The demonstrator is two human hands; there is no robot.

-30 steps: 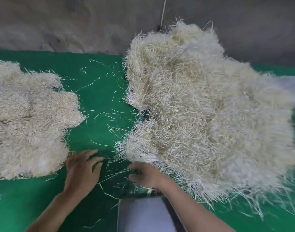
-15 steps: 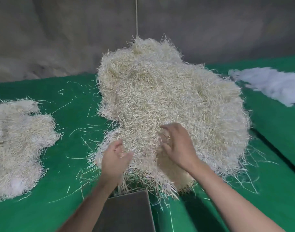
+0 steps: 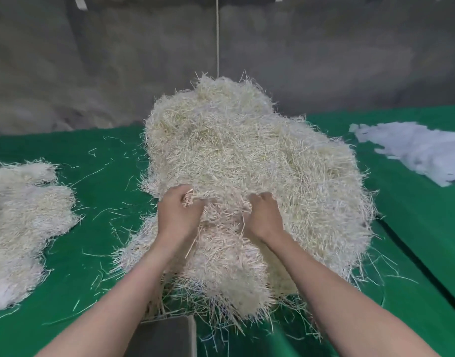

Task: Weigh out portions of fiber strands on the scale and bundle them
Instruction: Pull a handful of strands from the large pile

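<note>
Left fingers (image 3: 187, 199): curled tight round a tuft of strands, with pale ends sticking out between them.
Right fingers (image 3: 260, 200): bent down into the strands, knuckles up. The tips are buried, but they look clenched on a clump.
Left hand (image 3: 180, 217): back facing up, on the near face of the pile, forearm bare.
Right hand (image 3: 264, 217): beside the left hand with a tuft between them, on the same face of the pile, forearm bare.
Pile (image 3: 247, 155): a tall mound of cream fibre strands in the middle of the cloth. Its near end spills down toward the slab.
Slab (image 3: 167, 336): a flat grey surface at the bottom edge, between the forearms. Strands overhang its far edge, and I cannot tell what it is.
Cloth (image 3: 100, 243): green, littered with loose strands.
Heap (image 3: 22, 222): a lower spread of the same strands, well apart at the left.
Fluff (image 3: 417, 150): a whiter patch at the far right.
Cord (image 3: 217, 34): hangs straight down behind the pile, against a grey wall (image 3: 92, 73).
</note>
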